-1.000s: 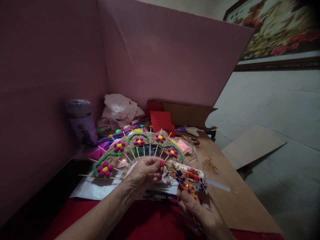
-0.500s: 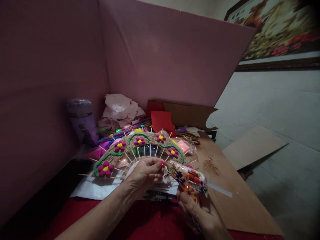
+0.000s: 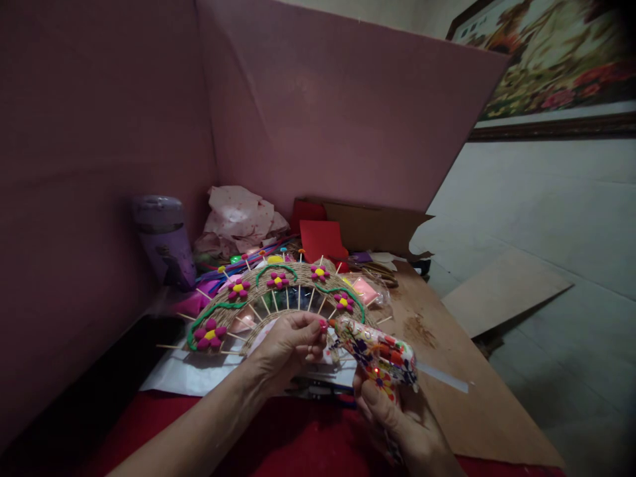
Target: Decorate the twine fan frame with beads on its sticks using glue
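Observation:
Between thumb and fingertips, my left hand (image 3: 293, 341) pinches a small pink-red piece (image 3: 324, 325), too small to make out fully. My right hand (image 3: 392, 411) is wrapped round the handle of a hot glue gun (image 3: 380, 351) in a flower pattern, with a small red light lit and a white glue stick (image 3: 444, 377) poking from its rear. The gun's nozzle points left, just beside the pink-red piece. Behind both hands lies a fan-shaped twine craft (image 3: 301, 273) with thin sticks, green curls and magenta flowers (image 3: 211, 335) with yellow centres.
Dark-handled pliers or snips (image 3: 318, 389) lie on white paper (image 3: 173, 374) below my hands. A purple bottle (image 3: 166, 242) stands at left, near crumpled pink wrapping (image 3: 238, 218). Red card (image 3: 320, 240) is at the back, brown board (image 3: 477, 397) at right. Pink panels (image 3: 348, 106) rise behind.
My right hand has drawn the glue gun slightly to the right, so its nozzle is a little farther from the pink-red piece. My left hand has hardly moved.

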Action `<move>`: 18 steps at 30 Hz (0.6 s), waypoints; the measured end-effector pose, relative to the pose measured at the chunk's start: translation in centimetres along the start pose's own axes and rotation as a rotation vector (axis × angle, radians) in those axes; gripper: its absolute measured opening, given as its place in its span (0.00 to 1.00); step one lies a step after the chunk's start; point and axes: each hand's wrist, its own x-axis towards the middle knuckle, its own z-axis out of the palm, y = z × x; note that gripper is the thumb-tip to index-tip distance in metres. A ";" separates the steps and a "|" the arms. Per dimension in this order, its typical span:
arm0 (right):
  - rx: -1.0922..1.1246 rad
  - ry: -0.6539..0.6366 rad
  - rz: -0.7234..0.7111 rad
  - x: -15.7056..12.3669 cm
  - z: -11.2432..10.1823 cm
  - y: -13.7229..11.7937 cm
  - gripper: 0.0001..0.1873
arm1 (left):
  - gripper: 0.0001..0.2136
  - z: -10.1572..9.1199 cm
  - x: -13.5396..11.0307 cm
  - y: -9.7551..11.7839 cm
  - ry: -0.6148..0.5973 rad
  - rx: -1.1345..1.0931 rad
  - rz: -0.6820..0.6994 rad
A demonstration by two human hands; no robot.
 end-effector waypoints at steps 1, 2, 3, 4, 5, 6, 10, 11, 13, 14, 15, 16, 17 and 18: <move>-0.019 -0.007 -0.023 0.0 0.1 0.0 0.22 | 0.13 0.0 0.0 0.0 0.006 0.001 -0.001; -0.038 -0.011 -0.054 0.1 0.1 0.1 0.22 | 0.13 0.0 0.0 0.0 0.008 0.002 0.000; -0.056 -0.014 -0.089 0.1 0.2 0.1 0.22 | 0.13 0.0 0.0 0.0 0.008 0.000 -0.001; -0.072 -0.013 -0.124 0.1 0.3 0.2 0.22 | 0.13 -0.1 0.1 -0.1 0.002 -0.006 -0.005; -0.089 -0.006 -0.157 0.1 0.3 0.3 0.22 | 0.13 -0.1 0.1 -0.1 -0.005 -0.016 -0.009; -0.109 0.006 -0.186 0.1 0.3 0.4 0.22 | 0.12 -0.2 0.1 -0.1 -0.014 -0.030 -0.012; -0.243 0.112 -0.258 0.0 0.0 1.5 0.22 | 0.11 -0.4 0.2 -0.3 -0.045 -0.085 -0.026; -0.281 0.132 -0.267 0.0 -0.2 2.0 0.22 | 0.10 -0.4 0.2 -0.4 -0.039 -0.094 -0.031; -0.355 0.149 -0.301 0.0 -0.5 3.3 0.22 | 0.10 -0.5 0.3 -0.5 -0.023 -0.110 -0.042; -0.392 0.154 -0.329 0.1 -0.8 4.0 0.22 | 0.10 -0.5 0.3 -0.5 -0.020 -0.118 -0.044; -0.432 0.163 -0.359 0.2 -1.0 4.7 0.22 | 0.10 -0.5 0.4 -0.5 -0.026 -0.126 -0.043; -0.471 0.176 -0.378 0.3 -1.1 5.4 0.22 | 0.10 -0.5 0.4 -0.5 -0.037 -0.133 -0.041; -0.507 0.188 -0.396 0.3 -1.3 6.1 0.21 | 0.10 -0.5 0.4 -0.5 -0.050 -0.139 -0.041; -0.541 0.202 -0.417 0.4 -1.4 6.7 0.21 | 0.09 -0.5 0.5 -0.5 -0.059 -0.146 -0.046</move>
